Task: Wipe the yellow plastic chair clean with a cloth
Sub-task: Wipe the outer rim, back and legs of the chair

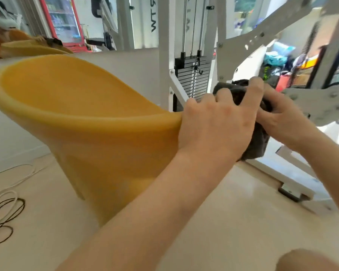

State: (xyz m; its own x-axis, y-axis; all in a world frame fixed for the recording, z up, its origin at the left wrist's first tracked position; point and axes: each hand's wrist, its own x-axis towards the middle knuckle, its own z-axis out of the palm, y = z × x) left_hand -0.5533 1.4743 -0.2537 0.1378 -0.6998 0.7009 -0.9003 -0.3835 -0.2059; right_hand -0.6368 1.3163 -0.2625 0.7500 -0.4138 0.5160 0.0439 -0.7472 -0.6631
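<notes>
Gym room, pale floor (pixel 223 222), white weight machine (pixel 192 79) behind. Yellow plastic chair (pixel 86 114) stands tilted at left-centre, its rim running toward the hands. Left hand (pixel 213 126) at the rim's right end, grip curled over the dark cloth (pixel 256 145). Right hand (pixel 282 118) just beside it, grip also holding the cloth. Cables (pixel 4 216) coiled on the floor, far left.

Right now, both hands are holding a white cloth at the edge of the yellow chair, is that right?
Not quite. The cloth is dark grey, not white. The head view shows the left hand and the right hand both gripping it at the edge of the yellow plastic chair.
</notes>
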